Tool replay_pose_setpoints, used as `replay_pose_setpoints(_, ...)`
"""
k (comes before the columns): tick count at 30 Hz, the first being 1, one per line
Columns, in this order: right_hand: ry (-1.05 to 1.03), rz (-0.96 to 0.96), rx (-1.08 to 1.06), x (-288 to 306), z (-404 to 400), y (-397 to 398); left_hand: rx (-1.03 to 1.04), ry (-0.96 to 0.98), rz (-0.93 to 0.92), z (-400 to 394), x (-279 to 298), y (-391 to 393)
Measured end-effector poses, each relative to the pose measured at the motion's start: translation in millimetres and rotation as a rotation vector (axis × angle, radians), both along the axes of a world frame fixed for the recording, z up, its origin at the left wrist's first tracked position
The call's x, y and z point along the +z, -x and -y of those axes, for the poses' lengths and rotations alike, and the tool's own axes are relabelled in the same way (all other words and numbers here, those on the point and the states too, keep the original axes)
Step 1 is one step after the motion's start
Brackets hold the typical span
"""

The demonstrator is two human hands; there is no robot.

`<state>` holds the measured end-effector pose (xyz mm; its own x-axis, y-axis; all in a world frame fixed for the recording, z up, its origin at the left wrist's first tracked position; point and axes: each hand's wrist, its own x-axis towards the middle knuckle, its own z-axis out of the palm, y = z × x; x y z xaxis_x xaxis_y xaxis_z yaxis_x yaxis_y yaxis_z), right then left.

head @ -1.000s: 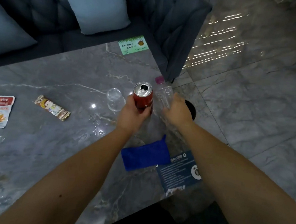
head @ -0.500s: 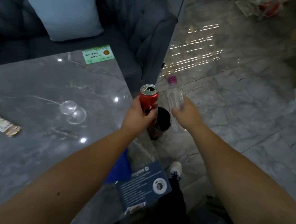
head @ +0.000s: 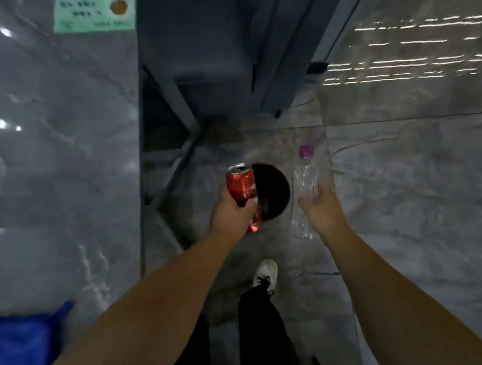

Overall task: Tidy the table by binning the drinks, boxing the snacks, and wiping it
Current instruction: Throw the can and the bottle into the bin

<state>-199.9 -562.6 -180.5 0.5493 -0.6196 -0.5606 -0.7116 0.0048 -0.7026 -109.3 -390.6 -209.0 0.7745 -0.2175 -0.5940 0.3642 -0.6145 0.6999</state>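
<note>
The marble table [head: 51,149] fills the left of the frame; the black bin [head: 274,191] sits on the floor at centre, its mouth half covered. The left hand [head: 232,214] is clamped round the red soda can [head: 239,185] over the bin's left rim. The right hand [head: 319,209] holds the clear water bottle [head: 304,185] just right of the rim – bring both over the opening before letting go. Motion blur smears everything – the right grip's fingers look loose, so how firmly they hold I cannot tell
</note>
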Motion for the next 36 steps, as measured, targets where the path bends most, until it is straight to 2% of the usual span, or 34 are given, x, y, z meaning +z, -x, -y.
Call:
replay_pose_setpoints(4, -0.007, -0.047, 0.015, -84.2, 13.8, -12.9, 0.112, -0.032, -0.068, 13.2, -79.0, -11.7)
replay_pose_setpoints(8, -0.056, -0.062, 0.071, -162.9, 19.2, -25.2, 0.096, -0.120, -0.086, 20.7, -146.0, -19.5)
replay_pose_setpoints(15, -0.124, -0.053, -0.005, -244.2, 13.8, -41.0, 0.036, -0.181, -0.111, 30.8, -208.9, -21.8)
replay_pose_setpoints(27, -0.104, -0.174, 0.028, -292.5, 4.3, -48.5, 0.004, -0.150, -0.132, 30.2, -238.9, -26.6)
replay_pose_setpoints(36, -0.114, -0.207, 0.086, -280.3, 4.1, 11.2, -0.003, -0.189, -0.153, 36.5, -237.5, -22.6)
